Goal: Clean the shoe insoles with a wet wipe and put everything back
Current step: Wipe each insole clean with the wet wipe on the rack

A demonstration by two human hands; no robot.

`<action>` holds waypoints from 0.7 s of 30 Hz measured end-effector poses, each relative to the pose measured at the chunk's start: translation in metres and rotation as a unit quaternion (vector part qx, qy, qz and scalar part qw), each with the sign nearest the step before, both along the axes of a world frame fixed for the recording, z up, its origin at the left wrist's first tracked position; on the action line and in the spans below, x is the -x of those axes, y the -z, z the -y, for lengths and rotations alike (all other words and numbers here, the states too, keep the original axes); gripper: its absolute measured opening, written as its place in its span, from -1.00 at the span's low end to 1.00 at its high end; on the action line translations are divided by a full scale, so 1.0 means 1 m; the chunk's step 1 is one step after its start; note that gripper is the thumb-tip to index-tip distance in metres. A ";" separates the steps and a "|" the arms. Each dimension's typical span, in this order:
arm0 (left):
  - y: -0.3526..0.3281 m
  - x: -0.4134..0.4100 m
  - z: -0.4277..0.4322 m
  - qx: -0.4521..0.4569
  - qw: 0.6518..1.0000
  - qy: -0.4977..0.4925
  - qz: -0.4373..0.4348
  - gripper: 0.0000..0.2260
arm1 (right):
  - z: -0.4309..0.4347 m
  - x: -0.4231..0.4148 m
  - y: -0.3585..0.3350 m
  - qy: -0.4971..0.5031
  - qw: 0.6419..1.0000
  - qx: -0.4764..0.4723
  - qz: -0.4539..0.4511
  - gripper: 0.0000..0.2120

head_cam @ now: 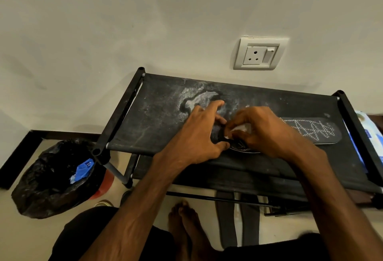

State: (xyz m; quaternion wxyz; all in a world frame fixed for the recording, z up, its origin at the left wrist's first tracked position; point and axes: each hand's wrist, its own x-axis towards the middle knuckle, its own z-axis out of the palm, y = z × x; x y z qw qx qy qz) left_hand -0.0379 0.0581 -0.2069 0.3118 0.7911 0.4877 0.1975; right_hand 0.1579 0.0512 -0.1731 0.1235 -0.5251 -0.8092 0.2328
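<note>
1. Nearest, at 6 o'clock, the bare feet (184, 225) stand on the floor just before the shoe rack (157, 119). At 8 o'clock from the hands, a black bin bag (51, 177) stands open on the floor. It is well apart from the rack top, so I think there is a free way to it for the used wipe.
2. The left hand (199, 134) grips the heel end of the insole (310, 131), with the thumb at the near edge, the curled fingers at the far side and the forefinger stretched on the cloth. The right hand (263, 128) pinches a white wet wipe (238, 129) and holds it on the same heel part.
3. The insole lies flat on the top shelf and runs from the hands toward 3 o'clock. I judge it light, thin and bendable, and slippery when wet. It is better to hold it at the edges close to the rubbed place, so that it does not slide or fold.
4. The shelf is cloth and will probably sink under hard pressing. Toward 9 o'clock there is much bare, dusty cloth. At 3 o'clock the toe is near the side rail, with a blue-white pack (373, 136) just beyond.
5. At 12 o'clock the wall, with a socket (259, 53), closes the far side.
</note>
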 end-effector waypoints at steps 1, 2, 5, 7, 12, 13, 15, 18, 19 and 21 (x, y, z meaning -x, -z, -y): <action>0.000 0.000 0.000 -0.005 1.000 0.001 0.002 -0.09 | 0.003 0.000 -0.003 -0.010 1.000 0.012 0.002 -0.81; 0.000 0.000 0.000 -0.009 1.000 0.002 0.003 -0.09 | 0.006 -0.001 -0.005 -0.018 1.000 0.026 0.002 -0.80; 0.000 -0.001 0.001 -0.014 1.000 0.011 0.004 -0.09 | 0.010 -0.003 -0.012 -0.023 0.998 0.049 0.009 -0.78; 0.000 -0.001 0.001 -0.012 1.000 0.017 0.004 -0.11 | 0.009 -0.003 -0.011 -0.011 0.999 0.037 0.014 -0.78; 0.000 -0.001 0.000 -0.018 1.000 0.021 -0.001 -0.19 | 0.008 0.002 -0.008 0.006 1.000 -0.002 0.026 -0.81; 0.000 -0.001 0.001 -0.019 1.000 0.022 0.000 -0.20 | 0.009 0.002 -0.008 0.004 1.000 0.005 0.030 -0.80; 0.000 -0.002 0.001 -0.025 0.999 0.024 0.001 -0.22 | 0.012 0.000 -0.012 0.002 0.999 0.030 0.035 -0.79; 0.000 -0.001 0.000 -0.046 0.998 0.030 -0.007 -0.29 | 0.018 -0.005 -0.018 -0.003 0.997 0.073 0.040 -0.79; 0.001 -0.001 0.000 -0.055 0.998 0.032 -0.014 -0.32 | 0.020 -0.006 -0.019 -0.004 0.996 0.077 0.040 -0.78; 0.000 -0.001 -0.001 -0.072 0.996 0.038 -0.031 -0.40 | 0.020 -0.005 -0.017 0.005 0.998 0.059 0.037 -0.77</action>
